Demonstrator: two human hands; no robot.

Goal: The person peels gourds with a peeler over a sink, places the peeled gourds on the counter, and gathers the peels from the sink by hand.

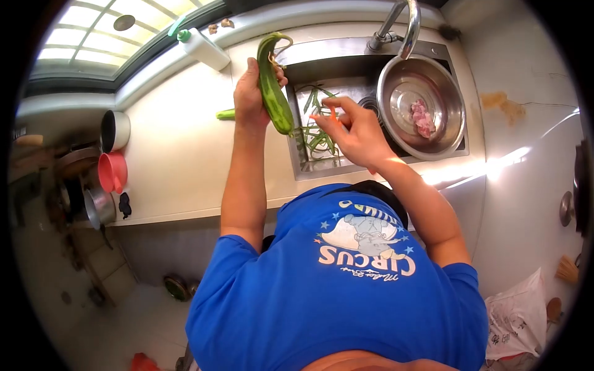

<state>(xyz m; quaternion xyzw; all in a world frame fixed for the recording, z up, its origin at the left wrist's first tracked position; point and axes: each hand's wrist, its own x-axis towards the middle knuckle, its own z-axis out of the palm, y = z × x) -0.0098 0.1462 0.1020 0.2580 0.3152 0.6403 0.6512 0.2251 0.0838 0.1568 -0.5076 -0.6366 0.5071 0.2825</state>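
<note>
My left hand (252,96) is wrapped around a long green luffa gourd (272,93), held up over the sink's left edge. The luffa's curled stem end points away from me, and paler streaks show near its lower end. My right hand (357,133) is closed on an orange peeler (334,114), a little to the right of the luffa and apart from it. The fingers hide most of the peeler. Below the hands, thin green peel strips (318,141) lie in the metal sink (303,173). Behind my left wrist, a green piece (226,115) rests on the counter.
A steel bowl (387,83) with pink raw meat (422,117) sits in the sink's right side, under the faucet (411,31). A white pump bottle (207,51) stands by the window. Pots and a red pan (112,172) line the counter's left end.
</note>
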